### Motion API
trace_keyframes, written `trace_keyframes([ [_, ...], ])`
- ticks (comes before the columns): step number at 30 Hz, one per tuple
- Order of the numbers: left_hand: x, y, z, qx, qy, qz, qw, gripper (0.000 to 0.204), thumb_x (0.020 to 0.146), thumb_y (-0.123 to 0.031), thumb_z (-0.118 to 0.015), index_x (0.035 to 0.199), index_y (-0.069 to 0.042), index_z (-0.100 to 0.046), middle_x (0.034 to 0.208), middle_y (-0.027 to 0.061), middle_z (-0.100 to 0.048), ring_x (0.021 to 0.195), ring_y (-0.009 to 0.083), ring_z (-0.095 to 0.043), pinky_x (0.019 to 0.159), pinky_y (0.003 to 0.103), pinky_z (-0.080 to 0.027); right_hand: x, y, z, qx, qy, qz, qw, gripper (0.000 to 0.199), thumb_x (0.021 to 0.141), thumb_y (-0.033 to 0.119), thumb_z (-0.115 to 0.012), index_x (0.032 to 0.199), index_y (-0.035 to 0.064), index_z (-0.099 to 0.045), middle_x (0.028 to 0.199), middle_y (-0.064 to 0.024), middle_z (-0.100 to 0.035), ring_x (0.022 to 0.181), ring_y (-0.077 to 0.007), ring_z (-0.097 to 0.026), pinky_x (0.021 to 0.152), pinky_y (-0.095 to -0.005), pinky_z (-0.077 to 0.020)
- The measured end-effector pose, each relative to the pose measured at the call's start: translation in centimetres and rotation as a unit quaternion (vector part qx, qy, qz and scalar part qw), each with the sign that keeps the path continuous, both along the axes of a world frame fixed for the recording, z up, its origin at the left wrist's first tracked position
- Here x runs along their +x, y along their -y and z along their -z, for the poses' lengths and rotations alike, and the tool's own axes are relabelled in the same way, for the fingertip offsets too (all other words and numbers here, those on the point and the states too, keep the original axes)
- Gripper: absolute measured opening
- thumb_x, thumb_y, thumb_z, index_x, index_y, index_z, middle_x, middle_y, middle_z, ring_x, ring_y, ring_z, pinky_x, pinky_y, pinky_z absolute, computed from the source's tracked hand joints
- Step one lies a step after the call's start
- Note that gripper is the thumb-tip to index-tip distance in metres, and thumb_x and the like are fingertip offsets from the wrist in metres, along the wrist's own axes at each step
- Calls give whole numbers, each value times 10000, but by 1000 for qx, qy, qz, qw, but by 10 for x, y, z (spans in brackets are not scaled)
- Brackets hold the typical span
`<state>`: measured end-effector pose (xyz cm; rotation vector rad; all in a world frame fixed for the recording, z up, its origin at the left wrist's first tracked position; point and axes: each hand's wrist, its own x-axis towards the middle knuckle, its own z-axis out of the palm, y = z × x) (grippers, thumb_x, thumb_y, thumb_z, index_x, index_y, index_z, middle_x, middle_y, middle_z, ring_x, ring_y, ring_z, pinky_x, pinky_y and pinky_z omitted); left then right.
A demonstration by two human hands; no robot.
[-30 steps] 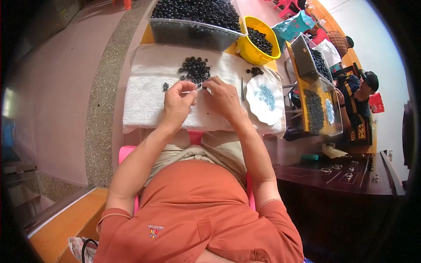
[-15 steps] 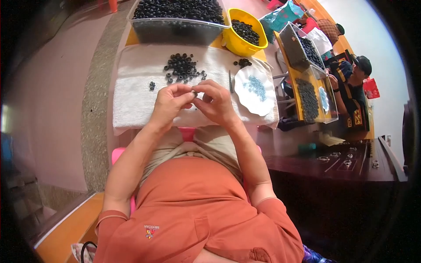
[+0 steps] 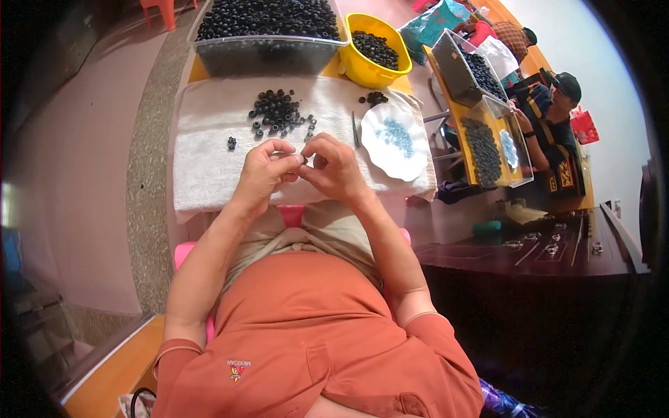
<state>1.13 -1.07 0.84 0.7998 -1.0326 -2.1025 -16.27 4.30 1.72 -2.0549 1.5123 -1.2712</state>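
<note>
My left hand [image 3: 263,173] and my right hand [image 3: 336,168] meet over the near part of a white towel [image 3: 198,177]. Both pinch one small black bead [image 3: 304,159], mostly hidden by the fingertips. Just beyond the fingers lies a loose pile of black beads [image 3: 275,110], with a few apart from it on the left [image 3: 231,143]. To the right of my right hand is a white scalloped plate [image 3: 380,157] holding tiny pale blue pieces [image 3: 396,134]. A thin dark tool, perhaps tweezers [image 3: 356,129], lies beside the plate.
At the far edge stand a clear tub [image 3: 268,59] full of black beads and a yellow basin [image 3: 362,72] with more. A small bead cluster [image 3: 376,97] lies beyond the plate. On the right, another person [image 3: 557,104] sits at a second table with bead boxes [image 3: 467,73].
The whole view has shifted slightly. My hands stay together at the bead, which now shows less between the fingertips.
</note>
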Motion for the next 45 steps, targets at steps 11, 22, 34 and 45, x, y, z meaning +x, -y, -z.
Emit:
trace_keyframes([
  [11, 0, 1, 2, -17, -10, 38, 999, 174, 871, -84, -684, 1003, -46, -577, 906, 49, -661, 802, 110, -643, 716, 251, -539, -4, -6, -1, 33, 66, -39, 997, 233, 745, 49, -795, 924, 21, -649, 883, -60, -627, 582, -82, -525, 503, -237, -405],
  [22, -1, -2, -6, 2, -24, -5, 1000, 103, 889, -91, -685, 944, -22, -633, 850, 42, -663, 777, 114, -651, 727, 259, -569, -48, -28, -26, 8, -36, 63, 997, 131, 794, 37, -758, 897, 16, -680, 858, -84, -662, 648, -135, -623, 563, -253, -486],
  [34, -6, -4, 5, -1, -22, -6, 1000, 112, 887, -70, -686, 982, -16, -661, 858, 41, -675, 765, 101, -657, 748, 249, -583, -157, -24, -21, 148, -321, 192, 916, 163, 857, 99, -595, 934, 28, -721, 978, -187, -676, 900, -382, -656, 847, -430, -510],
  [45, -6, -4, 6, -5, -12, -9, 1000, 117, 887, -81, -684, 982, -16, -662, 852, 37, -672, 761, 99, -647, 750, 251, -577, -144, -23, -25, 139, -308, 228, 913, 161, 831, 108, -628, 930, 38, -734, 984, -150, -681, 922, -356, -653, 848, -416, -504],
])
